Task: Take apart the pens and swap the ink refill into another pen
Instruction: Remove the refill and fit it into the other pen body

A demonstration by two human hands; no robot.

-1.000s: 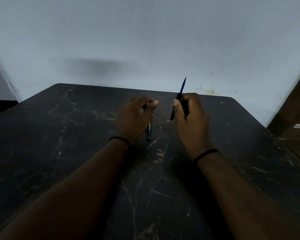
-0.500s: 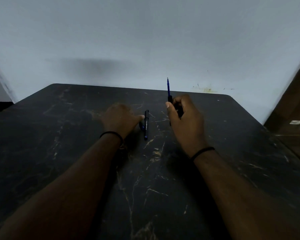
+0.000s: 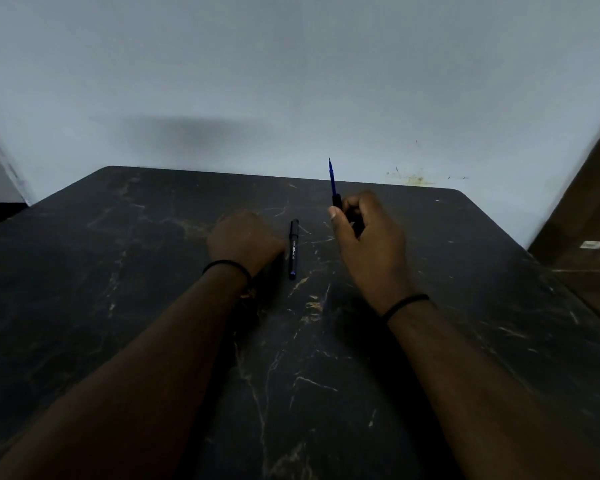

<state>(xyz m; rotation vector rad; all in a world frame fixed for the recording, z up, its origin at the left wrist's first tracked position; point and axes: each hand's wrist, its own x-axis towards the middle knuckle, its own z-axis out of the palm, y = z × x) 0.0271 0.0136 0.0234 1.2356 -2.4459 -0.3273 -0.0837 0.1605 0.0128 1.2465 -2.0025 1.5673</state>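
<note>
Black slim pen (image 3: 293, 249) (matte), marbled table (image 3: 118, 271)

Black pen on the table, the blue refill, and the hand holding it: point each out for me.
black pen (image 3: 293, 249), head view, middle of its barrel by the white print.
blue refill (image 3: 332, 181), head view, on the thin blue shaft above the fingers.
right hand (image 3: 368, 244), head view, on the back of the hand.
</note>
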